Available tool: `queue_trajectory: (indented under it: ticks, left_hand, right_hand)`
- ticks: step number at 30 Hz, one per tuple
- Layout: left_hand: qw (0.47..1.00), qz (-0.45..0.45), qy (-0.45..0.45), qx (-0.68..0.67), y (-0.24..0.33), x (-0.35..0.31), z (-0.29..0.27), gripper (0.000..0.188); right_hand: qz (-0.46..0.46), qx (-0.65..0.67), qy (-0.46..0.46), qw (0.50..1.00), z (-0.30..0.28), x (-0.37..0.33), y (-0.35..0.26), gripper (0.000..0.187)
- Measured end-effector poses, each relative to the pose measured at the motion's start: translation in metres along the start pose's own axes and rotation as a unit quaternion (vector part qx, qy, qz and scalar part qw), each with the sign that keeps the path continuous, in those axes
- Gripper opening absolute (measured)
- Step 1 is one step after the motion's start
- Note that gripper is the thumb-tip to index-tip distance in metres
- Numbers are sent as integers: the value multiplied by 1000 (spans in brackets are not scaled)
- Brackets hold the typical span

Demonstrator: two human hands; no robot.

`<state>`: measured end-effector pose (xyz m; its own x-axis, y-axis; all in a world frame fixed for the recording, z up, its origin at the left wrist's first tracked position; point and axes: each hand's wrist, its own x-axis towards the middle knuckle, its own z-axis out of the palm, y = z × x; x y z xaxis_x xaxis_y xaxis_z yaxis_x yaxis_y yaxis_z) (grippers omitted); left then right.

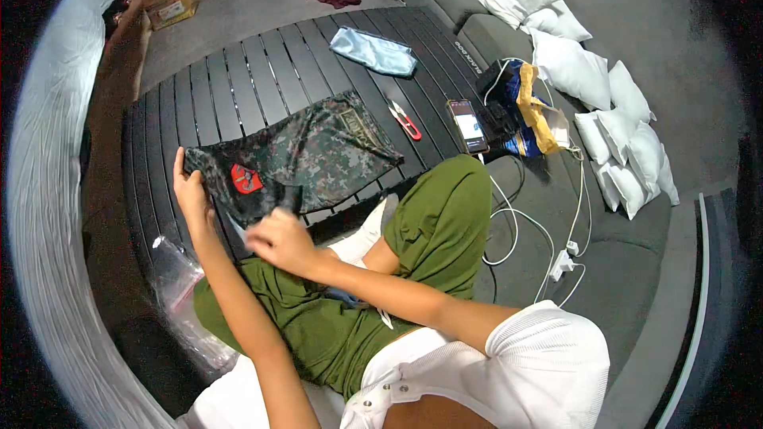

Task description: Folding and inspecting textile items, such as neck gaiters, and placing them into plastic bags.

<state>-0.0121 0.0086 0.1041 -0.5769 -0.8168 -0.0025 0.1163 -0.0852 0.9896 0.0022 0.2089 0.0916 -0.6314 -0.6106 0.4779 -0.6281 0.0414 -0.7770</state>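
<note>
A camouflage cloth (pixel 318 151) with a red patch (pixel 245 179) lies spread on the dark slatted table (pixel 238 79). My left hand (pixel 191 191) grips the cloth's near left corner, thumb on top. Just right of the patch, my right hand (pixel 280 238) pinches the cloth's near edge. Red-handled snips (pixel 405 121) lie on the table to the right of the cloth, apart from both hands.
A light blue pouch (pixel 373 51) lies at the table's far side, a phone (pixel 467 125) at its right edge. Clear plastic bag (pixel 179 278) sits near my left elbow. White cables (pixel 548 246), a bag (pixel 528 107) and white pillows (pixel 572 63) cover the grey sofa at right.
</note>
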Motion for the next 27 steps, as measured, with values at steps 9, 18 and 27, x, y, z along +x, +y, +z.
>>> queue_trajectory:
  ticks: [9,18,27]
  left_hand:
    - [995,80,48,42,9,-7,3,22]
    - [965,105,-9,238,-6,4,-6,26]
    - [959,57,-51,273,-14,11,-34,24]
  right_hand:
    - [90,9,-144,985,-45,25,53,21]
    - [157,-425,-58,890,-107,-5,142,62]
    - [147,-345,181,909,-124,49,151,32]
